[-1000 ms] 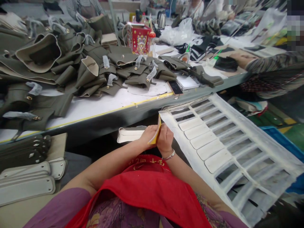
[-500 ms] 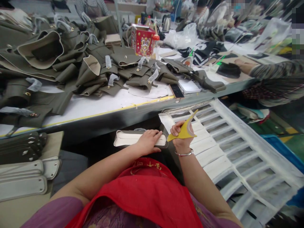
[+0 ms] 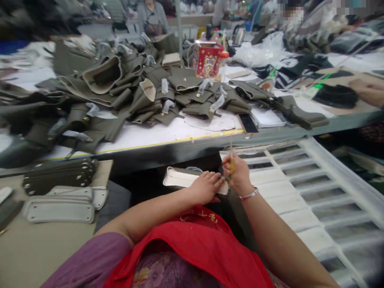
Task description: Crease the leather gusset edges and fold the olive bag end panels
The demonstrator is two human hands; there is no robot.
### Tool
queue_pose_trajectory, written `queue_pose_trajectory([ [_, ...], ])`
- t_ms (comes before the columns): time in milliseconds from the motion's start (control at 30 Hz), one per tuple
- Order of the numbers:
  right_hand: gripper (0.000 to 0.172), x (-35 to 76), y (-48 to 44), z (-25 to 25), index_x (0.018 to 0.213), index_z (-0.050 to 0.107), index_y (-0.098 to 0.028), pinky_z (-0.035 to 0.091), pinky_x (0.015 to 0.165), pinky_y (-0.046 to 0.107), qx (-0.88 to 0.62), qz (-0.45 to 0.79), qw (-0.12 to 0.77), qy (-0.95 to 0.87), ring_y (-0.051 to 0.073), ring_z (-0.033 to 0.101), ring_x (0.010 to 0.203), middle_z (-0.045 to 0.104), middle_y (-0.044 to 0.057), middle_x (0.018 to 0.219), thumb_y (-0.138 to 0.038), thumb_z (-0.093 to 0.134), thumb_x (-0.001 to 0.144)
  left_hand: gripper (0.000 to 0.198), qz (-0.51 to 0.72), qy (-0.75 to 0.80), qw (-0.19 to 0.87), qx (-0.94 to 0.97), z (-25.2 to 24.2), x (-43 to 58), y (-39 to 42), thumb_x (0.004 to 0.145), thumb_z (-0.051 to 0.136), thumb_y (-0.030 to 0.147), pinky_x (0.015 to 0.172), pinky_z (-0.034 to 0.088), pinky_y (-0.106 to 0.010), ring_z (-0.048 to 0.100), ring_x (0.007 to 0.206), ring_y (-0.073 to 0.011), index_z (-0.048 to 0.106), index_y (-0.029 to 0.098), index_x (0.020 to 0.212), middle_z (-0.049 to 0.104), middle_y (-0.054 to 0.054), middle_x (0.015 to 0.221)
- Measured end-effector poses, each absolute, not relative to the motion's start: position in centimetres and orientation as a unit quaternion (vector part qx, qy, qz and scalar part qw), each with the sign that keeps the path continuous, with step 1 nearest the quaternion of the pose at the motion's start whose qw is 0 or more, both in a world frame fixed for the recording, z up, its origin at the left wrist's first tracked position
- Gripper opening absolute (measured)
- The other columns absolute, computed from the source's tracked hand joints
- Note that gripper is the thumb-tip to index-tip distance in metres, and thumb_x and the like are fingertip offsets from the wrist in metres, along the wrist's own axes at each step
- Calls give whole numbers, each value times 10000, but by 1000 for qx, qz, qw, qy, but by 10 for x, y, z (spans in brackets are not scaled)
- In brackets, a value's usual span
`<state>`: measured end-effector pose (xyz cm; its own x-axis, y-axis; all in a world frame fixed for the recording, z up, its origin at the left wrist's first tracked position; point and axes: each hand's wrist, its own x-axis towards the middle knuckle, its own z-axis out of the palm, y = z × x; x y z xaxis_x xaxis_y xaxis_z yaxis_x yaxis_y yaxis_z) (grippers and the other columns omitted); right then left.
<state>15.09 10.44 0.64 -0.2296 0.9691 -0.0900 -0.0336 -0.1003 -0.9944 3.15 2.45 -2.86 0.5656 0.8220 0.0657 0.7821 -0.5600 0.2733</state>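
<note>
A bag [image 3: 180,179] with a cream-coloured upper side faces me just above my lap, below the table edge. Across its right part lies my left hand [image 3: 207,186], fingers over the top and thumb at the near side, holding it. My right hand [image 3: 238,174] is closed around a yellow scraper-like flat piece [image 3: 232,165], now seen nearly edge-on and partly covered by the fingers. That hand is by the bag's right end; whether the yellow piece touches the bag I cannot tell.
Many olive bag pieces [image 3: 144,96] are heaped on the table, with a phone [image 3: 248,123] near its edge. A white slatted rack [image 3: 282,188] stands at my right. At left, a board [image 3: 36,248] bears stacked grey strips [image 3: 60,212] and dark strips [image 3: 60,176].
My right hand has turned, so the yellow piece shows edge-on instead of broadside, and has come closer to the bag's right end. My left hand stays on the bag. The view has swung left.
</note>
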Motion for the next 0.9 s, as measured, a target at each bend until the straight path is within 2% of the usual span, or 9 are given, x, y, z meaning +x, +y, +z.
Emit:
queue_pose_trajectory([
  [67,620,152,112,13,587,468,-209,169,325,213,-436,624,385,-522,68,220,315,259,-79,408,-792,332,749,787,137,461,131,867,-26,13,15,762,626,522,1081,242,-449,360,1295,-304,341,129,1382,398,-175,1411],
  [133,650,151,121,18,602,490,-213,209,346,240,-442,587,324,-595,92,260,329,306,-53,417,-766,214,802,712,215,502,157,823,-25,-17,1,817,555,517,1112,203,-451,351,1314,-266,326,166,1392,413,-142,1412],
  [200,652,143,131,22,592,528,-212,301,411,272,-448,500,259,-695,129,384,390,419,-3,447,-713,198,846,600,329,592,179,714,-29,-54,-12,870,474,480,1124,195,-450,364,1312,-241,347,190,1380,436,-122,1400],
  [300,585,113,143,21,645,619,-200,387,589,306,-422,332,119,-835,207,573,631,631,81,651,-602,275,895,535,497,671,289,468,-51,-103,-22,923,340,460,1071,311,-429,419,1281,-224,363,169,1371,454,-139,1383],
  [400,555,70,151,13,828,677,-192,373,616,313,-352,152,-55,-922,244,619,749,693,113,843,-509,234,933,591,572,600,455,325,-81,-120,-15,939,200,511,1015,382,-406,475,1236,-229,432,137,1334,502,-148,1341],
  [467,557,40,155,6,878,684,-182,357,598,309,-291,77,-110,-947,243,629,745,697,122,856,-481,218,944,657,587,556,512,291,-94,-115,-8,930,154,555,1003,391,-395,528,1171,-234,527,127,1261,564,-129,1276],
  [600,576,-8,163,-8,814,695,-166,341,615,311,-171,9,-114,-979,234,632,746,699,124,830,-465,223,951,755,583,564,518,273,-99,-104,0,904,83,614,988,396,-378,576,1070,-225,639,159,1133,660,-66,1121],
  [800,574,-43,174,-20,740,695,-166,293,607,302,-29,29,-93,-995,195,614,698,689,94,755,-467,254,953,793,529,624,497,289,-96,-110,-2,897,37,620,992,393,-349,576,1044,-213,677,178,1052,681,-38,1044],
  [900,561,-51,175,-23,734,691,-155,276,605,304,22,49,-88,-995,184,604,676,687,99,751,-456,271,952,798,523,631,502,275,-97,-110,-3,887,58,643,1016,373,-353,565,1075,-228,682,170,1039,675,-49,1071],
])
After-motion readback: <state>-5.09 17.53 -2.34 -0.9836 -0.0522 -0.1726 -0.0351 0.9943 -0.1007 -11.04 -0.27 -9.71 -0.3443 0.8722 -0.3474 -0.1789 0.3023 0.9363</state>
